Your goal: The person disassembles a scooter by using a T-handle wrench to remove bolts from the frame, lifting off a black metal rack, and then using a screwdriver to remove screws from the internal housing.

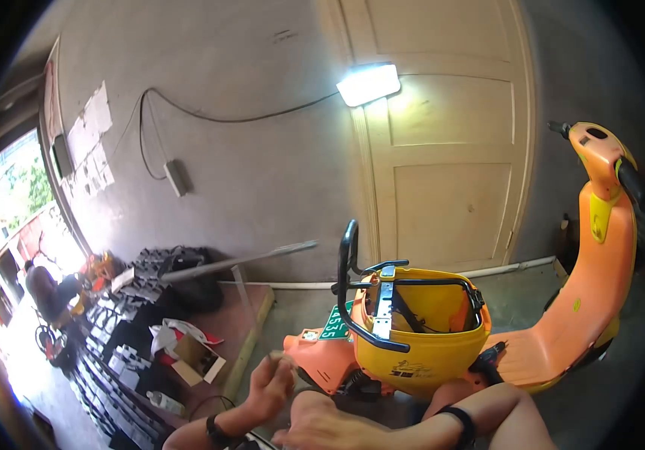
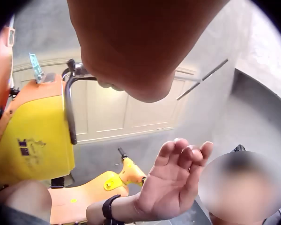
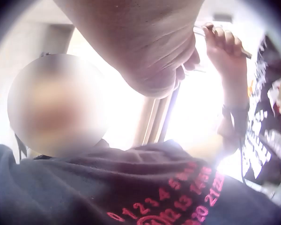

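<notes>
In the head view my left hand (image 1: 271,386) is raised at lower centre, with its fingers curled. The right wrist view shows that left hand (image 3: 225,47) gripping a thin rod-like tool (image 3: 246,54); its kind I cannot tell. Low in front of my knees lies my right hand (image 1: 330,431). Seen from the left wrist, the right hand (image 2: 171,180) has its palm turned up, fingers loosely bent and nothing in them. Just beyond both hands stands an orange scooter (image 1: 592,277), carrying a yellow box (image 1: 431,364) with black rails (image 1: 348,259) and a green number plate (image 1: 337,322).
A dark tool (image 1: 491,352) lies on the scooter's footboard. To the left are an open cardboard box (image 1: 198,360), a bottle (image 1: 165,403) and rows of dark parts (image 1: 112,322). A long metal bar (image 1: 240,261) stands out behind them. Another person (image 1: 48,289) is at far left.
</notes>
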### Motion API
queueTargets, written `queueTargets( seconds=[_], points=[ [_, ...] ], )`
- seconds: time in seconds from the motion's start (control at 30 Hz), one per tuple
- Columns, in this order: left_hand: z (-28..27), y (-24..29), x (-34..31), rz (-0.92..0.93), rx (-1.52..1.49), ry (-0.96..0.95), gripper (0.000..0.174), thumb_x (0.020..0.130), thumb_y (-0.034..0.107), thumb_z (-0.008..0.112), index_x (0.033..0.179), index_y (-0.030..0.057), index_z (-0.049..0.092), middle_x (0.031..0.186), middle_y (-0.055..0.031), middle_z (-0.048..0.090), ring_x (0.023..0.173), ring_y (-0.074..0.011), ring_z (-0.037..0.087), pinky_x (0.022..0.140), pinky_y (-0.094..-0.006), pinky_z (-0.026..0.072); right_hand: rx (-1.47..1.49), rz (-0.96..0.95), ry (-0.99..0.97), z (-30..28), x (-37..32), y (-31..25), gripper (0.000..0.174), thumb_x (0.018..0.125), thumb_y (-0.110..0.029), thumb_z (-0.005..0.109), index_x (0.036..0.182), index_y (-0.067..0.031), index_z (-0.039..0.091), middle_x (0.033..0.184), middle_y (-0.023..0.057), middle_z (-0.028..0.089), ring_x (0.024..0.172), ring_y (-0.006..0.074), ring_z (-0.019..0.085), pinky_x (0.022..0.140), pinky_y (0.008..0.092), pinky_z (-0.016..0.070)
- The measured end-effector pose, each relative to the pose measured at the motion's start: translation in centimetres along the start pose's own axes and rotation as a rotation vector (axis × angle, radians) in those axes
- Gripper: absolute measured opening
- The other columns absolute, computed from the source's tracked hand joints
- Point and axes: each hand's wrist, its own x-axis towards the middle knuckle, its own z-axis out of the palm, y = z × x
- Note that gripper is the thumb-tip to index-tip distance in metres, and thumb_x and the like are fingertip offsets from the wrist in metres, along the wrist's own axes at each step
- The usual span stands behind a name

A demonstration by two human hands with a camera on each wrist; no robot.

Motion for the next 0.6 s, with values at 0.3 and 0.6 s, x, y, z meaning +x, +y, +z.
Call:
queueTargets(
  seconds=[0.3,0.6],
  points=[
    [11.5,-3.4,7.2,0.191,0.068,-0.362,0.019,0.100,0.018,0.049,0.105,0.0016,0.056,0.084,-0.0004,0.056,0.076,-0.0045,0.051,0.067,-0.0192,0.0423,-1.446,0.109,0.362,-17.9,3.9,-1.0,0.043,0.085,-0.021,0.064,0.122,-0.0027,0.053,0.107,0.0147,0.062,0.103,0.0340,0.057,0.085,0.0425,0.0490],
    [12.9,-3.3,11.6,0.753,0.344,-0.074,0.031,0.089,0.020,0.062,0.114,0.0029,0.056,0.096,-0.0122,0.058,0.093,-0.0258,0.058,0.079,-0.0348,0.0471,-1.365,0.942,0.435,-23.5,6.3,-1.7,0.035,0.088,-0.034,0.060,0.071,-0.0037,0.060,0.057,0.0161,0.055,0.058,0.0349,0.058,0.054,0.0430,0.0442]
  ],
)
